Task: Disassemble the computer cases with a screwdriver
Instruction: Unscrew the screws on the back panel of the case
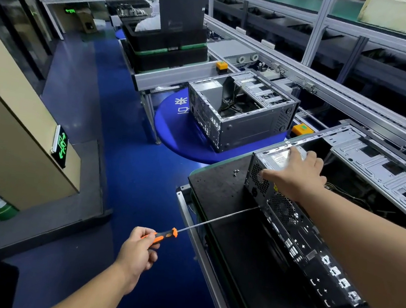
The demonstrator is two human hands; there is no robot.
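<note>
On bench (pixel 219 181), screwdriver (pixel 203 224) (left-held) meets case (pixel 291 216).

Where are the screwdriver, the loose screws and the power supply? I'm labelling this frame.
screwdriver (pixel 163 235): head view, on its orange-and-black handle.
loose screws (pixel 236 172): head view, on the small cluster on the black mat.
power supply (pixel 276 159): head view, on its labelled top face.
</note>
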